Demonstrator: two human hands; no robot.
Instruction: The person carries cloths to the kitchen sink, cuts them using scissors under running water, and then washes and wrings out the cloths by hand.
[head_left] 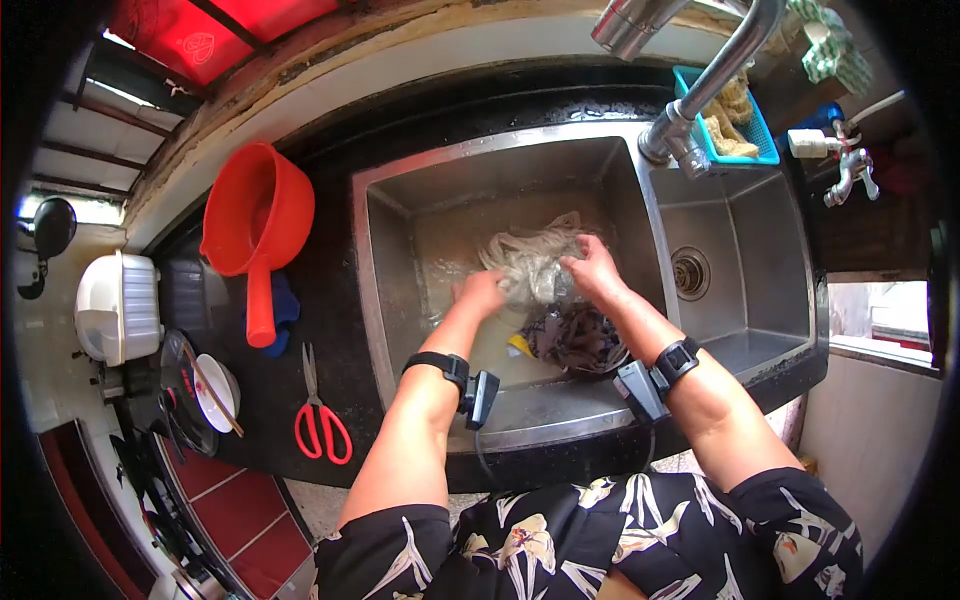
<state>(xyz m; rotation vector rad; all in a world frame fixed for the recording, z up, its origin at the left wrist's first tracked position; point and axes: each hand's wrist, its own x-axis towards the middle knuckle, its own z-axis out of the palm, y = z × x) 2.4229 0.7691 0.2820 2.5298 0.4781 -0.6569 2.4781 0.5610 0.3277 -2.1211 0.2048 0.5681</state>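
A wet, light grey-white cloth (535, 262) lies bunched in shallow water in the large sink basin (420, 215). My left hand (482, 293) is closed at the cloth's left edge, its fingers partly blurred and turned away from view. On the other side, my right hand (597, 270) grips the cloth's right part with bent fingers. Just below the light cloth sits a crumpled dark patterned cloth (578, 340), close to my right wrist. A small yellow patch (520, 345) shows at its left side.
Left of the sink, a red plastic dipper (258, 210) and red-handled scissors (321, 425) rest on the black counter. A white bowl with chopsticks (216, 392) stands farther left. The faucet (690, 115) rises between basins, beside a blue basket (768, 145) of sponges.
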